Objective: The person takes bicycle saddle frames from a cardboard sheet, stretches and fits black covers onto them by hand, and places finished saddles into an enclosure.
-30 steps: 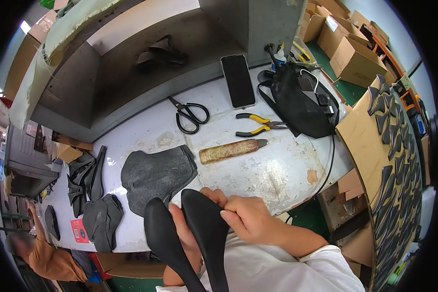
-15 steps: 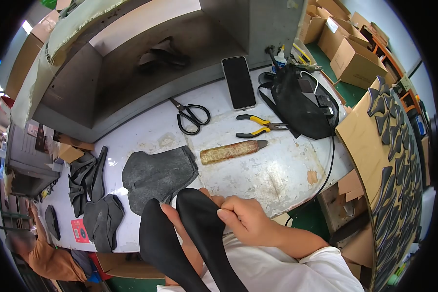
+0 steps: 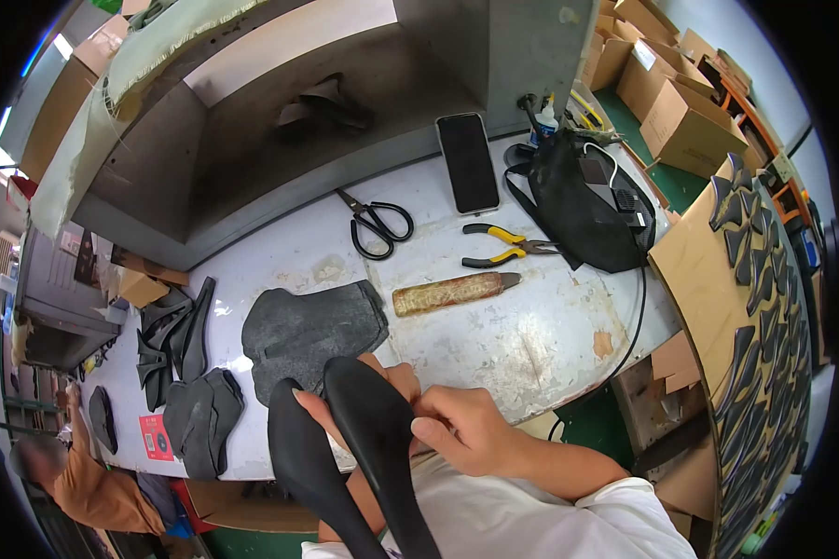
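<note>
Two black shoe soles (image 3: 375,429), broad at the top and narrow lower down, are held upright side by side above the table's near edge. My left hand (image 3: 319,410) grips them from between and behind, with its thumb showing in the gap; most of that hand is hidden. My right hand (image 3: 466,430) is closed, thumb and fingers pinching the right-hand sole's edge. Just beyond the soles lies a stack of dark grey sole-shaped sheets (image 3: 312,326). A knife with a wrapped handle (image 3: 452,293) rests to its right.
Scissors (image 3: 380,228), yellow-black pliers (image 3: 508,246), a phone (image 3: 468,163) and a black bag (image 3: 578,200) lie farther back. More black pieces (image 3: 175,335) are at left. A board of sole pieces (image 3: 690,270) stands right. A grey metal hood (image 3: 252,177) is behind; a co-worker (image 3: 103,484) is at far left.
The soles have shifted slightly left and tilted a little more upright. My right hand has moved slightly left and down with them, still at the edge. The whole view has shifted slightly.
</note>
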Motion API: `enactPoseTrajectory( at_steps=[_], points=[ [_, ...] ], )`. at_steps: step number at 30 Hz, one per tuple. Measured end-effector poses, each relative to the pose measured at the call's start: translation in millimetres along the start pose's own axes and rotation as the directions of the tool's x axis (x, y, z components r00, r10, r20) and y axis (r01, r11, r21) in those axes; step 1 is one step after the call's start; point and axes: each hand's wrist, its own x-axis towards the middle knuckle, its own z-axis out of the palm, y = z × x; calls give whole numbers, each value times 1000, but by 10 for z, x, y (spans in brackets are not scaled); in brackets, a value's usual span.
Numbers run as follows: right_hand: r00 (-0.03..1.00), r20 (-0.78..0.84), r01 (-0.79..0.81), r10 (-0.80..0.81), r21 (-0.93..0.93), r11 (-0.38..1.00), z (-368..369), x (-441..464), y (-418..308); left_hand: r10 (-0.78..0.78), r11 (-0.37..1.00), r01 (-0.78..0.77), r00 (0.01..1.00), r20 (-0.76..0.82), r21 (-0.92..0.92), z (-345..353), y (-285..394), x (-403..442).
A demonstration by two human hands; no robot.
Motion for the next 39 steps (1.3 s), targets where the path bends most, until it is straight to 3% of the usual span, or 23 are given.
enactPoseTrajectory(
  at_steps=[4,6,8,9,10,11,13,15,16,19,21,23,24,25,27,28,29,31,33,34,35,36,39],
  points=[
    [979,-1,199,-205,-221,955,26,40,42,23,991,-25,1000,14,131,83,-9,-15],
    [981,17,194,-194,-169,966,3,15,48,-30,992,24,999,40,127,105,-8,-1],
    [982,41,188,-185,-119,975,20,-24,23,-54,988,69,992,110,-137,98,-14,13],
    [999,-15,34,-31,315,948,61,-69,-21,-51,988,66,993,110,-139,104,-4,18],
    [991,4,-100,135,692,715,88,-101,-42,-115,976,140,982,147,-170,120,13,10],
    [991,10,-105,136,694,712,82,-126,-26,-178,957,214,967,183,-197,141,35,-9],
    [998,46,-67,53,397,916,30,-177,33,-238,934,285,946,220,-217,182,74,-41],
    [997,27,-79,75,406,911,-43,-142,59,-142,986,139,989,30,97,212,91,-76],
    [995,7,-94,101,414,905,-77,-114,65,133,786,108,932,-337,608,198,64,-213],
    [970,-115,-153,216,404,902,-90,-15,9,117,625,66,977,-177,778,191,145,-199],
    [943,-146,-181,298,526,831,-48,60,2,140,655,30,977,-160,755,221,98,-253],
    [971,-193,-126,142,93,988,-66,79,-81,140,392,98,976,-165,915,366,161,-275],
    [968,-250,-20,5,-54,998,-56,79,-67,116,698,34,980,-160,716,90,72,-245],
    [969,-248,-21,7,-53,998,-41,90,-92,117,698,35,980,-163,716,116,49,-249],
    [969,-243,18,-43,-104,994,-13,130,-162,-16,992,20,999,-28,125,194,16,-223],
    [969,-243,18,-43,-104,994,-10,137,-161,-29,997,16,985,168,77,98,2,-160],
    [974,-226,12,-26,-65,998,-12,141,-160,-29,997,16,985,168,76,310,64,-172],
    [978,-210,-1,-5,-29,1000,-35,146,-143,-117,865,195,974,-192,463,714,191,-316],
    [980,-122,-126,157,225,966,-81,158,-115,-174,904,222,972,-160,365,520,102,-301],
    [965,-46,-207,259,475,855,-82,174,-137,-52,898,107,989,-138,427,488,31,-272],
    [964,-57,-204,260,472,857,-130,169,-182,69,876,-10,992,-105,481,476,-19,-251],
    [967,-49,-208,251,418,884,-193,151,-241,168,677,-93,985,-30,730,474,18,-263],
    [974,-53,-191,219,324,927,-308,152,-304,-48,588,-15,997,53,809,377,167,-305]
  ],
)
